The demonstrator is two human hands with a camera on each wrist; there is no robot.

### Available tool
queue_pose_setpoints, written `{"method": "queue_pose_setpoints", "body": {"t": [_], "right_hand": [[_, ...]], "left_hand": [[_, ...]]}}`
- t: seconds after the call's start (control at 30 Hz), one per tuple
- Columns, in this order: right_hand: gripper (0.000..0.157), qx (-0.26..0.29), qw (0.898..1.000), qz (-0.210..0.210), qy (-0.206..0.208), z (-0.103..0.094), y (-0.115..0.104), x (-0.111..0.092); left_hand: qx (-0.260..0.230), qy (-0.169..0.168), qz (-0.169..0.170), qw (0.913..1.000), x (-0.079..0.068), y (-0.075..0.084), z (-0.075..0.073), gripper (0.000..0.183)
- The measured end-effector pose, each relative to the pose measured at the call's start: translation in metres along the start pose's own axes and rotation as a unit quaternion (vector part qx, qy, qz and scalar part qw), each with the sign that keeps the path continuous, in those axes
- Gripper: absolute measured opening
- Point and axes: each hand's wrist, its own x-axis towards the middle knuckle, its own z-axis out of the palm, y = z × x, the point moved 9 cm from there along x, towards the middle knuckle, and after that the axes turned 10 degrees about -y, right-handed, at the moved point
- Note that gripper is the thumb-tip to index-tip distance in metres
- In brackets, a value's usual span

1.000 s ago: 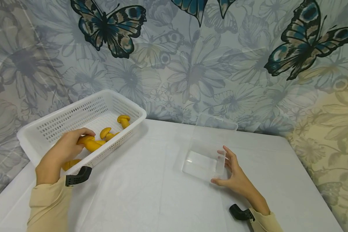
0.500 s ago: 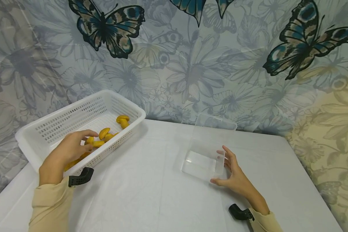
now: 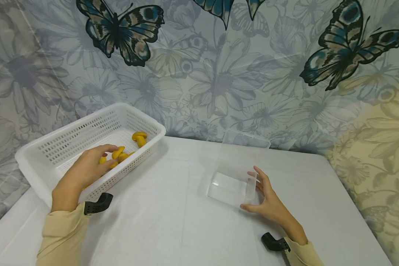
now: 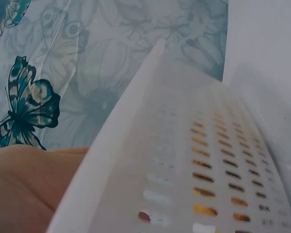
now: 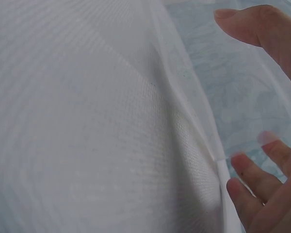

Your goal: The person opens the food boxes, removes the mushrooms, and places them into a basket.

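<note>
My left hand (image 3: 86, 168) reaches over the near side of a white perforated plastic basket (image 3: 66, 123). Its thumb and fingers are spread, with the fingertips right at a yellow mushroom (image 3: 118, 152). A second yellow mushroom (image 3: 139, 138) lies by the basket's right end. More yellow pieces are partly hidden behind the hand, and yellow shows through the basket wall (image 4: 179, 121) in the left wrist view. With its right hand (image 3: 269, 201) the person holds the right end of a clear plastic box (image 3: 231, 186), thumb at the front corner and fingers around the far side.
The box's clear lid (image 3: 246, 139) stands raised at the back, near the patterned wall covering (image 3: 219, 85). A white cloth (image 3: 159, 207) covers the table. Black camera mounts sit on both wrists, the left mount (image 3: 98, 204) beside the basket's near wall.
The left hand has left the nearer yellow mushroom it was touching and moved right and farther along the basket to another mushroom. The right hand and box stay in place.
</note>
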Motion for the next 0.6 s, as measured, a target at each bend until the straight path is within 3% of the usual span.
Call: {"method": "queue_pose_setpoints", "body": {"t": [0.23,0.6], "right_hand": [[0.127,-0.008,1.0,0.004,0.002,0.0,0.0,0.001],[0.137,-0.061,0.998,-0.019,0.008,-0.013,-0.015,0.002]], "left_hand": [[0.0,0.023,0.025,0.9994,0.006,0.017,0.002,0.042],[0.005,0.099,0.091,0.9909,0.013,0.054,0.009,0.039]]}}
